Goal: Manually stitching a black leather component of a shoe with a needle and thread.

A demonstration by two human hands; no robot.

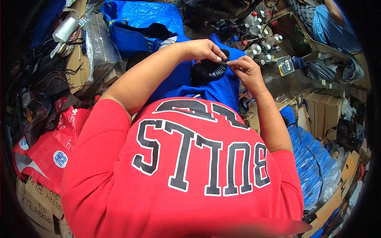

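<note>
Over my blue-clothed lap lies a shiny black leather shoe [208, 71] with a puckered, gathered edge around its toe. My left hand [205, 50] is closed on its far rim, with thumb and fingertips pinched against the leather. At the shoe's right edge, my right hand [247, 70] is closed in a pinch, its thumb and forefinger tips close to the gathers. Whatever sits between those right fingertips is too small to make out. The shoe's underside is hidden against the blue cloth [234, 89].
Several plastic bottles [254, 49] crowd the far right. A blue tarp bag [147, 20] lies beyond my left arm. Cardboard boxes [323, 107] and blue plastic wrapping [307, 158] flank my right side. A red bag [47, 152] sits at left. Part of another person [331, 27] shows far right.
</note>
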